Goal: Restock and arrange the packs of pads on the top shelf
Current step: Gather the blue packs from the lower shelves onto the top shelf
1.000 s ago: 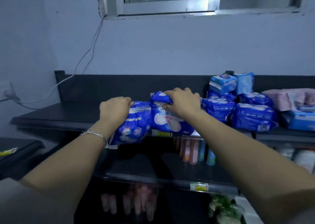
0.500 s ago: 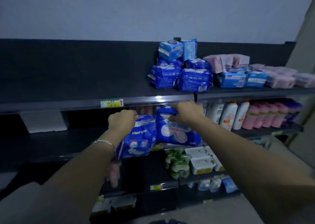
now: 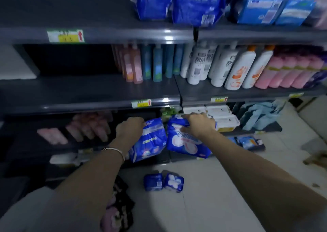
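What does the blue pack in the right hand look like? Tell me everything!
The right-hand pack is a soft, puffy bag of shiny blue plastic with white writing and a white-and-pink picture on its front. The right hand grips its top edge, so it hangs tilted in the air in front of the shelves, close beside the other blue pack.

Each hand (image 3: 130,128) (image 3: 200,124) grips 1 blue pack (image 3: 147,140) (image 3: 185,139).

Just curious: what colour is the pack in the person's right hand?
The pack is blue with white-and-pink print, clearest in the head view.
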A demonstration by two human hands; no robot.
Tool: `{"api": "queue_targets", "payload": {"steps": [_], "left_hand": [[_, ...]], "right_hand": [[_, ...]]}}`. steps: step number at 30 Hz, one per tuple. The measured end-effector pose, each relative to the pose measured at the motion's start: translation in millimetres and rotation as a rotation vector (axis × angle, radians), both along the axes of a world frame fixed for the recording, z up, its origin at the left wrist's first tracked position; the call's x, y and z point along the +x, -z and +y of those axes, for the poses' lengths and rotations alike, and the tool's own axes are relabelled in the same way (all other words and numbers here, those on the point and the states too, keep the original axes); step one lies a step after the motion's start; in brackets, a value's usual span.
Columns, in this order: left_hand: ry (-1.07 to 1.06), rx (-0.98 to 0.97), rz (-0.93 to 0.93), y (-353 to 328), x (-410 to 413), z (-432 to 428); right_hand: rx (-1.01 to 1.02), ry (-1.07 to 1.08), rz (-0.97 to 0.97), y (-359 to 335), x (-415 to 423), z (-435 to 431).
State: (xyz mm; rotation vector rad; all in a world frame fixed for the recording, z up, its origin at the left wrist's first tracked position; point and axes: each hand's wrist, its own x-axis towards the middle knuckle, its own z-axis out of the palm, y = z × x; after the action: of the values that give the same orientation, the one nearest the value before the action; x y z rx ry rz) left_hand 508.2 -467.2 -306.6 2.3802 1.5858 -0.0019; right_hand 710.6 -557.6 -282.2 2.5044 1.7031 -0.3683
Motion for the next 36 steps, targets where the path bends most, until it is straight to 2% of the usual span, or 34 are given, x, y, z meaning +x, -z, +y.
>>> {"api": "queue_targets", "payload": {"steps": [9, 14, 18, 26, 30, 32, 36], "left_hand": [[-0.048, -0.297, 0.005, 206.9, -7.8, -52.1], [-0.079, -0.388, 0.001, 325.0, -20.0, -82.1], [-0.108, -0.433, -0.097, 435.1, -29.9, -98.4], [-0.100, -0.440, -0.159, 637.0, -36.4, -95.6], [-0.206, -0.499, -0.241, 704.8, -27.9, -80.1], [-0.176, -0.472, -0.246, 729.7, -21.8, -79.9], [-0.080, -0.282, -0.006, 751.8, -11.3, -97.1]], "right_hand": [[-0.186, -0.017, 0.080, 188.4, 7.2, -36.9], [-0.196, -0.027, 0.080, 308.5, -5.3, -73.9], [-0.237, -0.028, 0.092, 415.3, -18.7, -96.1], [-0.195, -0.006, 0.082, 616.6, -26.9, -111.3], [-0.075, -0.006, 0.068, 688.8, -29.2, -111.1], [-0.053, -0.044, 0.032, 719.1, -35.9, -114.4], [-0.317, -0.083, 0.127, 761.9, -47.0, -131.9]]}}
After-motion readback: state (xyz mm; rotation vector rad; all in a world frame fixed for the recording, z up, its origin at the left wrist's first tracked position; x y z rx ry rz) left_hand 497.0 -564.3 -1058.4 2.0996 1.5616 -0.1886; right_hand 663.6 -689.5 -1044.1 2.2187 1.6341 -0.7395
